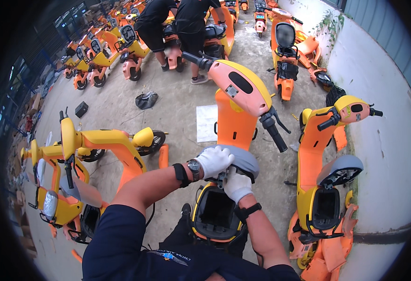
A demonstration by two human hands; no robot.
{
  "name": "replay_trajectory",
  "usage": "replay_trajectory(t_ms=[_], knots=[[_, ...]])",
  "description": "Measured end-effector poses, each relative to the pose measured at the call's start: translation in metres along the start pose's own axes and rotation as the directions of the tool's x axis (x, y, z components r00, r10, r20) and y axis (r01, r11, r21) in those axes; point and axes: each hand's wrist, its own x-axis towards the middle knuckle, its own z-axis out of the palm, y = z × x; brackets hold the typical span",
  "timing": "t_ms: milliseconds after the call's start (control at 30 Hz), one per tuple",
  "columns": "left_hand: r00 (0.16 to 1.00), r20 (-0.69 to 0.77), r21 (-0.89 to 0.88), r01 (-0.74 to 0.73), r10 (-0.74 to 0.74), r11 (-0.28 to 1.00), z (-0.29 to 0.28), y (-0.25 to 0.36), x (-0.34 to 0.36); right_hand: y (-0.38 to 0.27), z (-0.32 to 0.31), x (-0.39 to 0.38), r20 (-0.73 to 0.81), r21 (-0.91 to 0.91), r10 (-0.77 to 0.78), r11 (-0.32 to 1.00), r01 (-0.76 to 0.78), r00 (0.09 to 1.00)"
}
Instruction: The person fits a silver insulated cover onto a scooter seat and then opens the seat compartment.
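An orange and yellow scooter stands in front of me, its handlebar head tilted above. Its grey seat is raised over an open black storage compartment. My left hand, in a white glove, has its fingers curled on the top of the seat. My right hand, also gloved, is closed at the metal bracket under the seat; what its fingers hold is hidden.
Scooters flank me at left and right, with loose orange panels. Two people bend over scooters behind. A white sheet, black bag and box lie on concrete. A white wall runs along the right.
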Motion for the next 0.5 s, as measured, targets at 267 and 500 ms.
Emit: replay_trajectory(t_ms=[267,500], knots=[[0.971,0.115,-0.072,0.219,-0.210,0.973,0.001,-0.003,-0.017,0.004,0.002,-0.005,0.007,-0.065,-0.052,0.996,0.053,0.999],[0.890,-0.052,-0.085,0.448,-0.453,0.890,0.022,-0.008,-0.044,-0.005,-0.006,-0.001,-0.025,-0.059,-0.049,0.997,0.048,0.998]])
